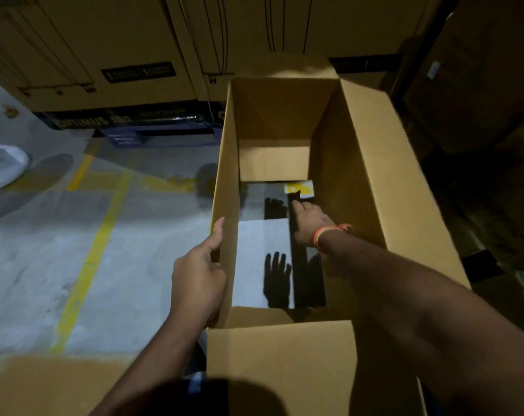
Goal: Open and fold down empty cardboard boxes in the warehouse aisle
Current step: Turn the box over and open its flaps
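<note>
Nearest to me, one folded-out flap of the single open cardboard box juts toward my body. That box stands on the grey warehouse floor in the middle of the view, its opening facing up and its long axis running from near to far. Three flaps show: the near one, a long one spread out to the right, and a short one at the far end. Through the open bottom I see floor and the shadows of fingers.

Both of my hands are on it. My left hand grips the left wall's top edge, thumb along the outside, fingers curled over the rim. My right hand reaches down inside, fingers straight and spread apart, holding nothing; one orange band circles that wrist.

Large stacked cartons line the far side. Yellow floor lines cross the left.
</note>
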